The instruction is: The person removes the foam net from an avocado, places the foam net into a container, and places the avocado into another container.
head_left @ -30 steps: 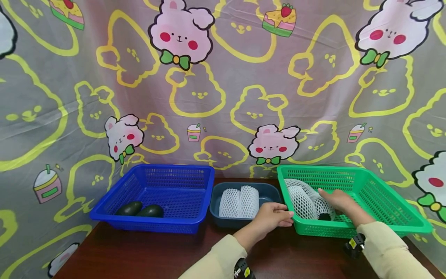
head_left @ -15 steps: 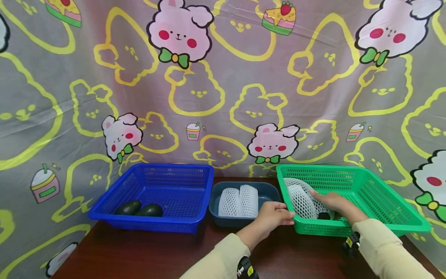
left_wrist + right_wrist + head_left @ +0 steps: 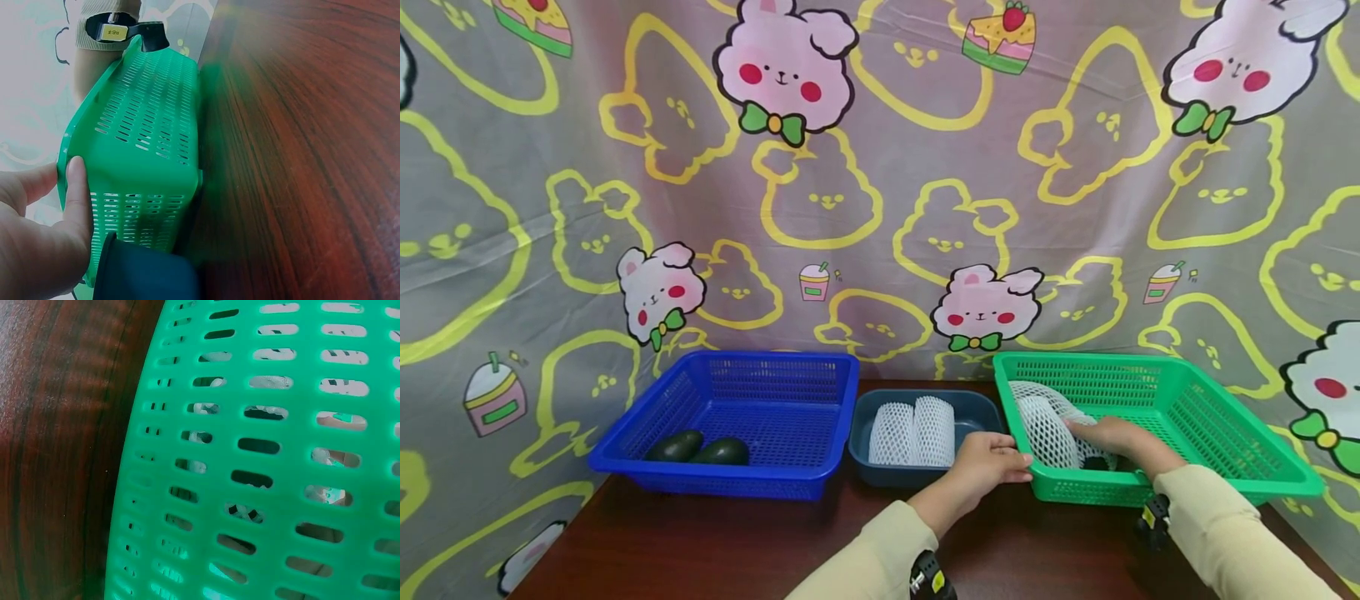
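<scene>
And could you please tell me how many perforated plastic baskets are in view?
2: the blue basket on the left, and the green basket on the right, gripped by the left hand.

Two fruits (image 3: 721, 452) in left basket (image 3: 790, 425), net sleeves (image 3: 935, 431) in middle tub (image 3: 979, 408), netted pieces (image 3: 1047, 433) in right basket (image 3: 1075, 486); curtain (image 3: 880, 275) behind.

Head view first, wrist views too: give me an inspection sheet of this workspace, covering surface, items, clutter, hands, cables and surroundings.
Surface: dark reddish-brown, wood-grained table.
Job's things: green basket holding white netting.
Other containers: blue basket with two dark green fruits; blue-grey tub with two white net sleeves.
Clutter: nothing seen.
Left hand: thumb and fingers pinch the green basket's rim.
Right hand: inside the green basket, at the netting; fingers partly hidden, grip unclear.
Cables: nothing seen.
Surroundings: cartoon-print cloth behind and at both sides.
</scene>
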`<state>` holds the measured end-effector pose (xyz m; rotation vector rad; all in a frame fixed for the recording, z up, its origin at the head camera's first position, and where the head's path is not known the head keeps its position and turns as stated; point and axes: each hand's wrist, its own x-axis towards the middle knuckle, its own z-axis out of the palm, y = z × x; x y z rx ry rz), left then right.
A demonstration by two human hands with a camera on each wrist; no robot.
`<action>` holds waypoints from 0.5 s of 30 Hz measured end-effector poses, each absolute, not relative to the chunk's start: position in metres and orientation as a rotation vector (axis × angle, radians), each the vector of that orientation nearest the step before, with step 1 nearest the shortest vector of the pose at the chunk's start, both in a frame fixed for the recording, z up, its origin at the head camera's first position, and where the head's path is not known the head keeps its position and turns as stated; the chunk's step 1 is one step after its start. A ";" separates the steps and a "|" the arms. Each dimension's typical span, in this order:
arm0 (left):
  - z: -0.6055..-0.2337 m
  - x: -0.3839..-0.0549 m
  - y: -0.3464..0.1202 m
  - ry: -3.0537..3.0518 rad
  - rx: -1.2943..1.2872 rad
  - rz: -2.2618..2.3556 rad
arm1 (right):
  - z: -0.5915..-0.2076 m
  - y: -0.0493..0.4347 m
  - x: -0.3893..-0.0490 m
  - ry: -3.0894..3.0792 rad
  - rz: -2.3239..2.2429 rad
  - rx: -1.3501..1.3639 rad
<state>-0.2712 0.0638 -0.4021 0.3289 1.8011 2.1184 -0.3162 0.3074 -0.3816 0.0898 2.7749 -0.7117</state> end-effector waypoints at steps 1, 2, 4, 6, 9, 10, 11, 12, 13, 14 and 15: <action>-0.402 -0.271 0.064 1.798 0.328 2.119 | -0.382 0.307 -0.317 2.766 -0.724 0.096; -0.402 -0.271 0.064 1.796 0.326 2.121 | -0.382 0.307 -0.317 2.753 -0.742 0.109; -0.402 -0.271 0.063 1.791 0.325 2.121 | -0.381 0.306 -0.317 2.724 -0.781 0.130; -0.402 -0.272 0.063 1.790 0.325 2.119 | -0.379 0.305 -0.317 2.687 -0.830 0.163; -0.402 -0.272 0.062 1.791 0.329 2.112 | -0.378 0.304 -0.316 2.650 -0.873 0.189; -0.402 -0.272 0.062 1.789 0.329 2.112 | -0.378 0.304 -0.317 2.642 -0.883 0.191; -0.402 -0.272 0.062 1.793 0.330 2.106 | -0.378 0.305 -0.317 2.638 -0.891 0.195; -0.402 -0.272 0.062 1.795 0.331 2.104 | -0.378 0.305 -0.317 2.639 -0.893 0.192; -0.402 -0.271 0.061 1.797 0.332 2.100 | -0.378 0.306 -0.317 2.637 -0.899 0.186; -0.402 -0.271 0.062 1.794 0.331 2.102 | -0.378 0.307 -0.317 2.640 -0.900 0.187; -0.402 -0.271 0.062 1.796 0.333 2.103 | -0.378 0.308 -0.317 2.642 -0.904 0.182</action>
